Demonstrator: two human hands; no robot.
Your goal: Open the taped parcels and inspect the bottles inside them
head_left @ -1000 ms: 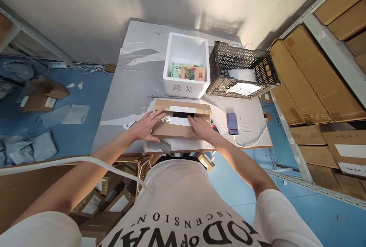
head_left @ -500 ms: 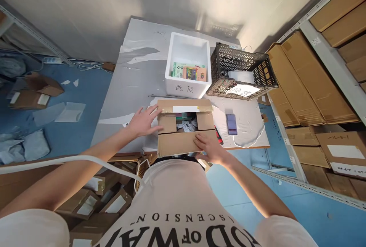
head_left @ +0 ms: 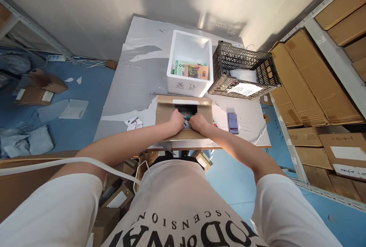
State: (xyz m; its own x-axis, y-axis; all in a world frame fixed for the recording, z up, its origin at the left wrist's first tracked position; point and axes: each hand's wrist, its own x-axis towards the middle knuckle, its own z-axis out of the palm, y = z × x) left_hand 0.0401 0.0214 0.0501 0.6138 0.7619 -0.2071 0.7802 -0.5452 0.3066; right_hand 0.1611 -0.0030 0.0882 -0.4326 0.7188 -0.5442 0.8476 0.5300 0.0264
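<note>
A brown cardboard box (head_left: 162, 114) sits at the table's front edge, its side flaps folded inward around a dark opening. Both hands reach into that opening from the front. My left hand (head_left: 177, 121) is curled closed at the left of the gap, fingertips hidden inside. Close beside it, my right hand (head_left: 198, 121) is closed in the same way; what its fingers hold is hidden. Between them shows a little crumpled paper (head_left: 187, 125), with a green printed item (head_left: 187, 113) deeper in the box.
Behind the box stand a white foam bin (head_left: 189, 90) with colourful packs and a black plastic crate (head_left: 225, 81). A phone (head_left: 232, 123) with a white cable lies to the right. Shelves of cartons (head_left: 297, 83) flank the right side; a white cable (head_left: 85, 160) crosses my left arm.
My hands have moved from the box's left side and front flap into its opening, and their fingers have curled closed. The box's front has tilted or shifted slightly away from me.
</note>
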